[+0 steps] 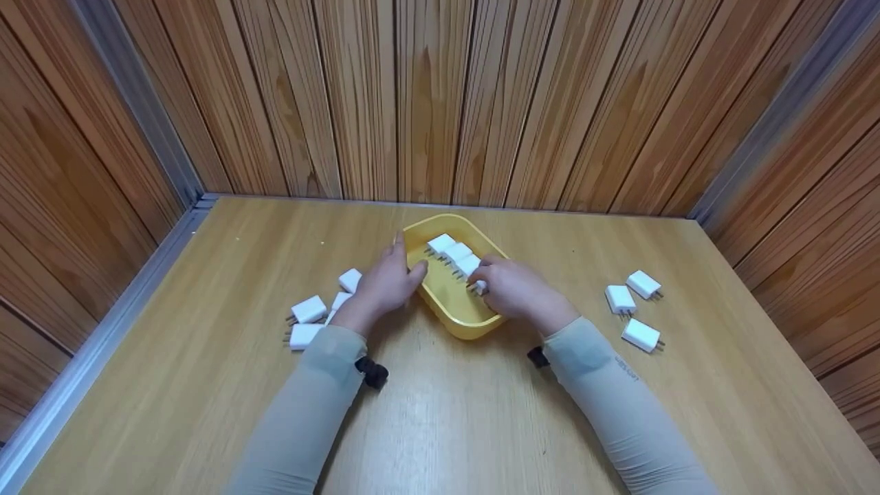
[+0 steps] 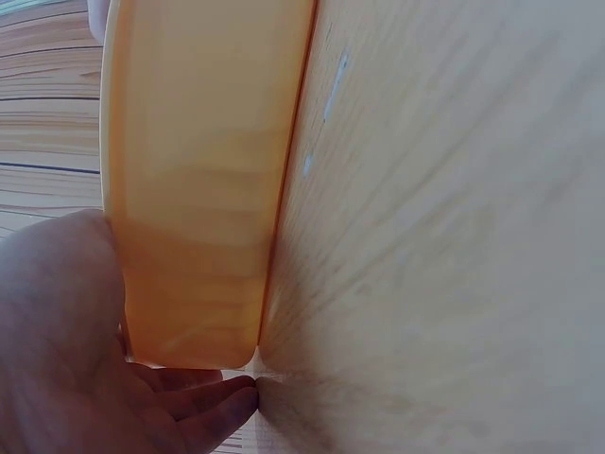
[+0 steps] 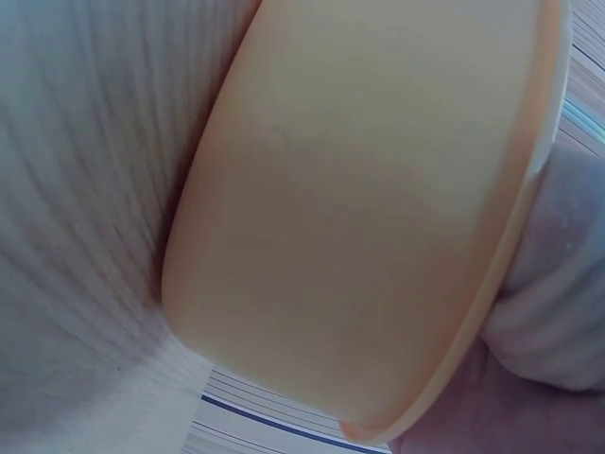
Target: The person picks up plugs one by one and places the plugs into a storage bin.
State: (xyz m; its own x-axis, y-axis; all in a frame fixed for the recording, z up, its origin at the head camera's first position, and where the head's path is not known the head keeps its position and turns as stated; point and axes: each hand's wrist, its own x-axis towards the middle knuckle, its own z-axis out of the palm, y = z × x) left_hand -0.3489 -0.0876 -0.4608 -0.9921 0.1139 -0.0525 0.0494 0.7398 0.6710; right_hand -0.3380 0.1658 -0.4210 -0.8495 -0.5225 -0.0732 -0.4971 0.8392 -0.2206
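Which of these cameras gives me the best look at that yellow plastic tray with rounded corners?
The head view, because it looks down on the tray, showing its inside, most of its rim and the white box-shaped plugs in it. Both wrist views show only its outer side and part of its rim.

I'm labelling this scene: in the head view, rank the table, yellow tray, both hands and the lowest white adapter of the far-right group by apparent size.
1. Table
2. Yellow tray
3. Left hand and right hand: too alike to rank
4. White adapter
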